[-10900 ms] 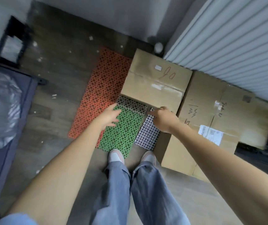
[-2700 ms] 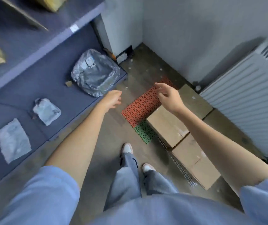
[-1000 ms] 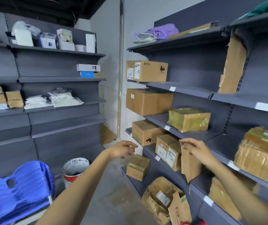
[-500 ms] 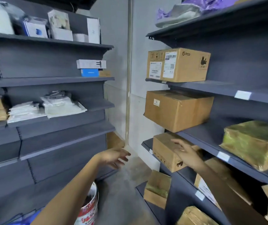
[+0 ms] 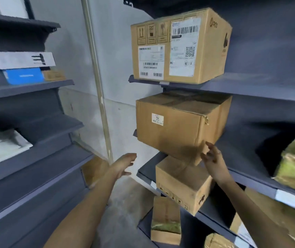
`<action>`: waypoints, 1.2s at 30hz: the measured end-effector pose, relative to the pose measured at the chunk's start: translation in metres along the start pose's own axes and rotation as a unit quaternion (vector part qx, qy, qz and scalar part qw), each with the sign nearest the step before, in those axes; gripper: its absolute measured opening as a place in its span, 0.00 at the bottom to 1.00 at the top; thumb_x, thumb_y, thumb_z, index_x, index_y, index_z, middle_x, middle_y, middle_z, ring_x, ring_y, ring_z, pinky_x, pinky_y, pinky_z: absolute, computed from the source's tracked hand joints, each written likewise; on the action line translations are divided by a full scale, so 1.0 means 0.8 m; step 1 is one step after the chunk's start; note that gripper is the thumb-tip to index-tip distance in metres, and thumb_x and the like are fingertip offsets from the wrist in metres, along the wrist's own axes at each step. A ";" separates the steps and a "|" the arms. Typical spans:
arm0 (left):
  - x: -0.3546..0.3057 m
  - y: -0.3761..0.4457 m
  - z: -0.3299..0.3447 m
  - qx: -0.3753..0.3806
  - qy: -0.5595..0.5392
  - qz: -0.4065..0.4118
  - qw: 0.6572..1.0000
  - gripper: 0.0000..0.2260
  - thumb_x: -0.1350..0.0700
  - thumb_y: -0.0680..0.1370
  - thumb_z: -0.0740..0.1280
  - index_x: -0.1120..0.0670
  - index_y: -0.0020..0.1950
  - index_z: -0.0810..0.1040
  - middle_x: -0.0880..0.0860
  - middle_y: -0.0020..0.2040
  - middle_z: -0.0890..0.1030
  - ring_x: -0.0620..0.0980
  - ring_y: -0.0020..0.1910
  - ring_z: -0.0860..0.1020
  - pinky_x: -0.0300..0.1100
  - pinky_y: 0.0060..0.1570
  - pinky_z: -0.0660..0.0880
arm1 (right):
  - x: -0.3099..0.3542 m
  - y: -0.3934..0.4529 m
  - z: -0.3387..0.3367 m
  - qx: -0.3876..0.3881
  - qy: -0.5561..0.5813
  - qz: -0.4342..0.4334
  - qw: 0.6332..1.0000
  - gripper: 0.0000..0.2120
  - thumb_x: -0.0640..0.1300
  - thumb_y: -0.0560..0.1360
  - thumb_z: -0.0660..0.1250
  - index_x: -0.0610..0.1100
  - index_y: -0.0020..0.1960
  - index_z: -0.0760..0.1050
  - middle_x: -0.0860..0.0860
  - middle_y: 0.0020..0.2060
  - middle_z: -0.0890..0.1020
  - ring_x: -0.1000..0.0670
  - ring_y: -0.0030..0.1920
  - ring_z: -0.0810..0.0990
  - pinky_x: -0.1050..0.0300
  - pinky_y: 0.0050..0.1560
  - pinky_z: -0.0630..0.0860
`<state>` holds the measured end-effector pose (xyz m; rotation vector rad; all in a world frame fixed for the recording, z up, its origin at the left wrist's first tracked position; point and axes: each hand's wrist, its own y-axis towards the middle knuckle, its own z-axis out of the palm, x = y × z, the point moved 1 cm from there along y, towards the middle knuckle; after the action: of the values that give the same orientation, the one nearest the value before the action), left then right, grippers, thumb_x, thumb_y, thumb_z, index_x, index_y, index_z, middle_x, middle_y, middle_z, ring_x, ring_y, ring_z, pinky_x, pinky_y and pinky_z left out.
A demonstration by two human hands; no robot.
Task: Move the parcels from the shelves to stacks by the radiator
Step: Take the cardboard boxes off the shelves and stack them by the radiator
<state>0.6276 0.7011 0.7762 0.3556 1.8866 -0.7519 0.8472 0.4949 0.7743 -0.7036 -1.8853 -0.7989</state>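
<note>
Dark grey metal shelves [image 5: 250, 86] stand along a pale grey wall [image 5: 118, 51], above a grey concrete floor [image 5: 125, 203]. At 12 o'clock a brown cardboard box with barcode labels [image 5: 179, 45] sits on an upper shelf. Under it, at centre, the plain brown cardboard parcel [image 5: 175, 126] shows a small sticker reading "79". The right hand [image 5: 213, 160], fingers spread, is at its lower corner; the left hand [image 5: 123, 165] is released at 7 o'clock.

White flat box [image 5: 20, 59] stacked on blue box [image 5: 24, 76], possibly white bags [image 5: 1, 149] below, vertical pipe [image 5: 96, 83]
</note>
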 end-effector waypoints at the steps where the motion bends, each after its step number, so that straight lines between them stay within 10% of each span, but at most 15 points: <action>1: -0.018 0.020 -0.002 -0.020 0.008 0.008 1.000 0.21 0.46 0.80 0.58 0.51 0.72 0.64 0.53 0.71 0.67 0.52 0.68 0.67 0.51 0.63 0.68 | 0.002 0.012 0.002 -0.023 0.017 0.001 1.000 0.23 0.41 0.78 0.61 0.47 0.72 0.61 0.41 0.66 0.67 0.43 0.62 0.72 0.48 0.61 0.72; 10: -0.145 0.161 -0.041 -0.069 -0.035 0.148 0.986 0.24 0.43 0.82 0.47 0.51 0.76 0.56 0.51 0.76 0.58 0.54 0.74 0.60 0.55 0.72 0.59 | 0.039 0.085 0.010 -0.075 0.140 -0.007 0.987 0.29 0.62 0.77 0.52 0.57 0.76 0.53 0.61 0.74 0.59 0.59 0.74 0.56 0.52 0.76 0.53; 15: -0.186 0.184 -0.039 0.047 -0.147 0.192 0.969 0.16 0.40 0.80 0.50 0.45 0.48 0.74 0.43 0.44 0.77 0.44 0.45 0.75 0.37 0.41 0.74 | 0.047 0.087 0.046 -0.187 0.208 0.047 0.959 0.26 0.64 0.78 0.48 0.60 0.74 0.56 0.60 0.74 0.59 0.57 0.74 0.55 0.52 0.76 0.52; 24: -0.116 0.209 -0.099 0.051 -0.254 0.190 0.947 0.21 0.42 0.80 0.54 0.55 0.44 0.78 0.51 0.38 0.79 0.46 0.34 0.77 0.36 0.31 0.72 | 0.067 0.010 0.080 -0.247 0.271 0.067 0.928 0.28 0.71 0.73 0.50 0.57 0.56 0.80 0.56 0.60 0.79 0.58 0.60 0.77 0.58 0.63 0.66; 30: -0.062 0.217 -0.119 0.344 -0.130 0.158 0.916 0.28 0.29 0.73 0.52 0.45 0.57 0.80 0.47 0.53 0.84 0.45 0.51 0.82 0.38 0.39 0.80 | 0.048 -0.056 0.106 -0.223 0.316 0.091 0.918 0.28 0.62 0.78 0.47 0.45 0.49 0.80 0.47 0.41 0.85 0.53 0.40 0.84 0.63 0.38 0.78; 36: -0.042 0.239 -0.122 0.411 -0.112 0.097 0.900 0.25 0.42 0.70 0.70 0.45 0.66 0.72 0.47 0.56 0.83 0.44 0.51 0.83 0.37 0.39 0.80 | 0.043 -0.069 0.123 -0.138 0.211 0.170 0.953 0.27 0.69 0.70 0.61 0.55 0.62 0.75 0.52 0.56 0.82 0.52 0.57 0.81 0.60 0.48 0.79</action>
<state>0.6781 0.9127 0.7689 0.9243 1.2117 -1.3668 0.7399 0.5410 0.7584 -0.9176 -1.2381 -0.9108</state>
